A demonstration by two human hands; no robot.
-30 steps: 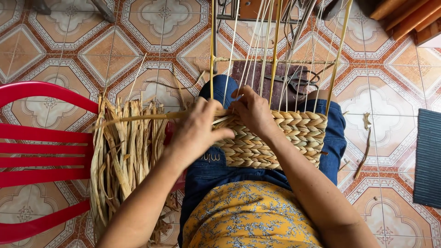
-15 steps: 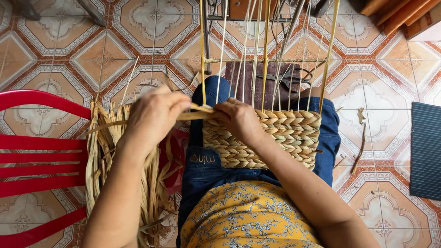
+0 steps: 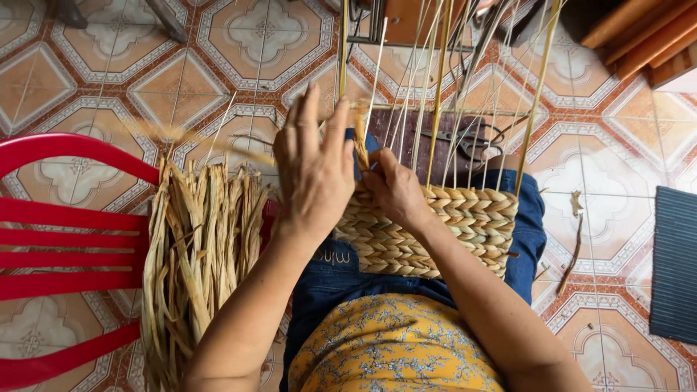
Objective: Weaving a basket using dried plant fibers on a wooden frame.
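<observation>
1. Two bare hands work over a half-woven basket (image 3: 443, 229) that rests on the person's lap, against blue jeans (image 3: 341, 279).
2. The left hand (image 3: 314, 170) is raised above the basket's left edge, back toward the camera, with its fingers (image 3: 311, 116) spread wide and straight; I cannot tell whether anything is gripped under the palm.
3. The right hand (image 3: 396, 190) sits just beside it on the basket's top rim, fingers curled and pinching a flat straw strand (image 3: 359, 141) that rises between the upright stakes.
4. Thin pale stakes (image 3: 435, 94) stand up from the woven rim and fan toward the top of the view.
5. The woven part shows thick braided rows, tan in colour, running across the lap.
6. A bundle of dried straw (image 3: 200, 254) hangs over the edge of a red plastic chair (image 3: 65, 247) to the person's left, touching the left forearm.
7. A pair of scissors (image 3: 472, 141) lies on the patterned tiled floor (image 3: 131, 80) beyond the basket, behind the stakes.
8. A dark mat (image 3: 674, 265) lies on the floor at the right edge.
9. The person wears a yellow flowered top (image 3: 392, 348).
</observation>
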